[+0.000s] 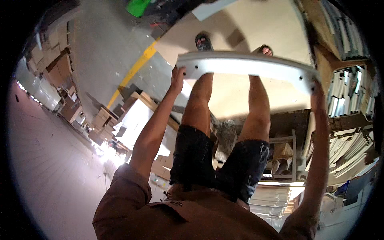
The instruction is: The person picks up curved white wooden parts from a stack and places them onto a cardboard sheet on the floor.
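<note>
A long white panel (248, 67) with small dark holes near both ends stretches crosswise in front of my shins, held up off the floor. Its near left end is in my left hand (178, 79), whose fingers are closed round the edge. At the other end my right hand (318, 95) grips the panel, its fingers partly in shadow. Some of the fingers behind the panel are hidden. Beyond it, my feet in dark sandals stand on a large tan sheet (224, 98), which looks like cardboard.
To the right, cartons hold several bundles of white strips (348, 94). More strips (276, 200) are stacked beside my right leg. Cardboard boxes (104, 122) and a white sheet (138, 124) are on the left. A yellow line (138, 66) crosses the grey floor; a green object (137, 7) lies farther off.
</note>
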A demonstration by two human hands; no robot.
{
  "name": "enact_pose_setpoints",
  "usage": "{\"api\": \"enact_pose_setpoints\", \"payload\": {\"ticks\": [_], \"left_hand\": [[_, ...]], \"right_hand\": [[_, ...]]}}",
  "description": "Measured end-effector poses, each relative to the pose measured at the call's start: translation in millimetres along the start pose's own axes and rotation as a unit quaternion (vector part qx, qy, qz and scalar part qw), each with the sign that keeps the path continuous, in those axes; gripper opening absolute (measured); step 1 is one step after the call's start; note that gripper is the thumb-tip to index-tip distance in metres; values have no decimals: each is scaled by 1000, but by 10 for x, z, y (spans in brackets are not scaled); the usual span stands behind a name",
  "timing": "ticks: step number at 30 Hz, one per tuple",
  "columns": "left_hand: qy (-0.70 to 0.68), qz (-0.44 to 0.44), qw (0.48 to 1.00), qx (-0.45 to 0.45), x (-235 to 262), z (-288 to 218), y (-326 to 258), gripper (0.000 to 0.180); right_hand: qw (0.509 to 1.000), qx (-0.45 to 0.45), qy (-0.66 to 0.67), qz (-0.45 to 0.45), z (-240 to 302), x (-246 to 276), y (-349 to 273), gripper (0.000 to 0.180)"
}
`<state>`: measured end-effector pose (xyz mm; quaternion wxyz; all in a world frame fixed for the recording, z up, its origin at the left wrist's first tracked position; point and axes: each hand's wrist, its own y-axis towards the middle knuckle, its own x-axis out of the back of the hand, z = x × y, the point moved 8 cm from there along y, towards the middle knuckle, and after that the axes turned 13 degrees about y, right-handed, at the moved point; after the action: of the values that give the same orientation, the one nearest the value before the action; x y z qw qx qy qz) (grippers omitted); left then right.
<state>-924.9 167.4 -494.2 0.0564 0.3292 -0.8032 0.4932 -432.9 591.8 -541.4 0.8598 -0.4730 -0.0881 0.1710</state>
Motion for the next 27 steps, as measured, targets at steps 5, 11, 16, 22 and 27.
{"api": "enact_pose_setpoints", "payload": {"ticks": [5,11,16,22,27], "left_hand": [[14,-10,999,-38,-525,617,1315,47],[-39,-9,998,-49,-1155,1249,2472,44],[-27,-26,994,-107,-1125,1352,3015,37],[51,19,990,-129,-1401,1492,3390,48],[185,43,963,-191,-1275,1517,3397,46]], "right_hand": [[996,28,75,35,-363,-410,1594,62],[871,233,-418,109,-631,-300,3061,60],[935,149,-320,33,-852,-782,3522,51],[870,147,-469,43,-702,-714,3771,52],[969,1,-241,50,-839,-949,3739,62]]}}
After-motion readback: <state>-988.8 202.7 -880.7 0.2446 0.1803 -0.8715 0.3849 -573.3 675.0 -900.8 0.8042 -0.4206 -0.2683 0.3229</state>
